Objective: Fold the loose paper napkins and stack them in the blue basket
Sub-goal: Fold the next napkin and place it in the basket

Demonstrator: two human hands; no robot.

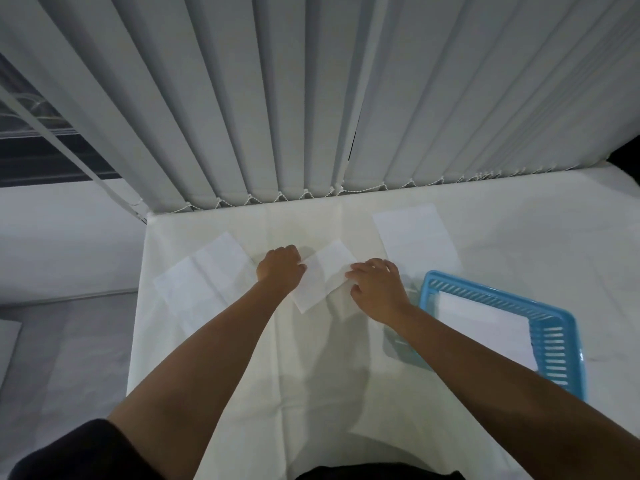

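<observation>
The half-folded napkin [323, 275] lies just left of the blue basket [557, 344]. The left hand [280, 268], fingers curled, pinches the napkin's edge away from the basket, and the right hand [375, 289] pinches the nearer edge. The step probably goes best with edges lined up squarely before the crease is pressed. The basket holds folded napkins [485, 323]. One loose sheet [415, 237] lies beyond the basket and another [204, 275] lies farther left.

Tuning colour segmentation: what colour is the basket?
Light blue basket, slatted walls; shows best in head view.
</observation>
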